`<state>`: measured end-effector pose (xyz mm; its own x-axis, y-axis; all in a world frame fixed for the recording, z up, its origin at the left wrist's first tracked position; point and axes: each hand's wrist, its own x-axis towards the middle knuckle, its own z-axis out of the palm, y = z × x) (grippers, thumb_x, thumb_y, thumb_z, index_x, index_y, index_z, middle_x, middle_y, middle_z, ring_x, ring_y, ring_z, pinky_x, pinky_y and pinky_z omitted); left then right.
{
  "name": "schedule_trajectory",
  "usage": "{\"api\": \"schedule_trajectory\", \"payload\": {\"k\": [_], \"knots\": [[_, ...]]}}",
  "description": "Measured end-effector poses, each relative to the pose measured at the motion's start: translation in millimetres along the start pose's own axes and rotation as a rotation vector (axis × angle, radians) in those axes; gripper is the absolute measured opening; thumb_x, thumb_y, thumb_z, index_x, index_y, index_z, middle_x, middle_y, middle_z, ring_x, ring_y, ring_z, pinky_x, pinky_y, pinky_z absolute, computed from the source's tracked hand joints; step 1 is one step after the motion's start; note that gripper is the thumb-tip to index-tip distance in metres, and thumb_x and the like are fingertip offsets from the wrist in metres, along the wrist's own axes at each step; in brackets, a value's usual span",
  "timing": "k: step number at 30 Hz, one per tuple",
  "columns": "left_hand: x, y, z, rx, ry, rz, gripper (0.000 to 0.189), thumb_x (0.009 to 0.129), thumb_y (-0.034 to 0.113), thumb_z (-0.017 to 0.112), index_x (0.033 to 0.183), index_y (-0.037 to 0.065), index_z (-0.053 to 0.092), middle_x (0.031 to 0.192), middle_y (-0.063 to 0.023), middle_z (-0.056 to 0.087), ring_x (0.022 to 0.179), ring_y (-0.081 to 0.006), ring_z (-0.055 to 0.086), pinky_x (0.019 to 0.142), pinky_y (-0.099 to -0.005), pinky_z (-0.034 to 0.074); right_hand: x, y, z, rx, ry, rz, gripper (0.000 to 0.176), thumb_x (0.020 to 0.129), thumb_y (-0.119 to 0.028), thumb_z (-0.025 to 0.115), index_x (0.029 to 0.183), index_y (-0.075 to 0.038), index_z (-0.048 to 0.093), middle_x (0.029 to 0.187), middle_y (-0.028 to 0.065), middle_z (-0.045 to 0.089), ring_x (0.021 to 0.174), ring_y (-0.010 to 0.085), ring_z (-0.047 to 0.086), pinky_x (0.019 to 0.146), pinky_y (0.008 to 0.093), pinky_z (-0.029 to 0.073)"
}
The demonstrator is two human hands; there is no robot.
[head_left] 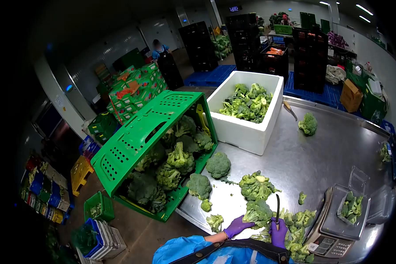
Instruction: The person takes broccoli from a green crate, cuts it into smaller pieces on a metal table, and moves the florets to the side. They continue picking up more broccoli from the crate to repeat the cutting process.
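My left hand, in a purple glove, closes on the lower side of a broccoli head at the table's near edge. In my right hand, also gloved, is a knife with its dark, curved blade pointing up, just right of that head. Cut florets lie in a heap beside my right hand. Another broccoli head lies just beyond, and a loose floret rests left of my left hand. Whole heads spill from a tipped green crate on the left.
A white foam box with broccoli pieces stands on the steel table. At right, a scale carries a clear tray of florets. A second knife lies near the box. Stacked black crates and a person are farther back.
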<state>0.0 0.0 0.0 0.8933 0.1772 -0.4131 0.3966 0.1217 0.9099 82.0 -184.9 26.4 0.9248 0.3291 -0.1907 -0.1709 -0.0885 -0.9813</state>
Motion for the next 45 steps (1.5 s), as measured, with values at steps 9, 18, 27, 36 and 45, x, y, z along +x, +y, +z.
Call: {"api": "schedule_trajectory", "payload": {"k": [9,18,27,36,45], "knots": [[3,-7,-1,-0.049,0.004,-0.013,0.055,0.079,0.030,0.065,0.122,0.001,0.047,0.110,-0.0085,0.059,0.099,-0.0158,0.055,0.089,-0.0273,0.041,-1,-6,3,0.010,-0.010,-0.002,0.013,0.084,-0.006,0.054,0.096,-0.002,0.056,0.063,0.0015,0.051,0.048,0.0070,0.048,0.042,0.0212,0.040],[5,-13,1,-0.102,-0.006,0.028,0.054,0.080,0.030,0.064,0.122,0.001,0.047,0.110,-0.0083,0.060,0.099,-0.0159,0.055,0.089,-0.0280,0.041,0,2,1,-0.014,0.004,-0.026,0.011,0.084,-0.006,0.055,0.094,-0.002,0.057,0.064,0.0011,0.052,0.046,0.0067,0.047,0.041,0.0210,0.040],[-8,24,2,0.234,0.073,-0.082,0.055,0.075,0.038,0.067,0.115,0.003,0.052,0.095,-0.0091,0.065,0.085,-0.0155,0.060,0.079,-0.0295,0.046,8,26,-2,-0.128,0.089,-0.122,0.015,0.086,-0.019,0.057,0.093,-0.005,0.060,0.054,-0.0020,0.047,0.043,0.0060,0.044,0.039,0.0221,0.032],[-3,3,-4,-0.203,-0.017,-0.207,0.040,0.078,0.019,0.067,0.111,0.002,0.052,0.092,-0.0054,0.061,0.078,-0.0125,0.059,0.068,-0.0251,0.050,-16,-28,-27,-0.085,0.088,0.022,0.022,0.087,-0.018,0.055,0.104,-0.005,0.060,0.064,0.0003,0.052,0.052,0.0068,0.048,0.050,0.0234,0.040],[-7,6,-4,-0.122,0.026,-0.079,0.039,0.076,0.013,0.067,0.108,-0.003,0.053,0.095,-0.0088,0.063,0.083,-0.0148,0.060,0.073,-0.0264,0.048,-29,-27,-10,-0.586,-0.334,-0.200,0.023,0.085,-0.026,0.057,0.097,-0.007,0.060,0.083,0.0114,0.063,0.076,0.0272,0.063,0.065,0.0330,0.048]]}}
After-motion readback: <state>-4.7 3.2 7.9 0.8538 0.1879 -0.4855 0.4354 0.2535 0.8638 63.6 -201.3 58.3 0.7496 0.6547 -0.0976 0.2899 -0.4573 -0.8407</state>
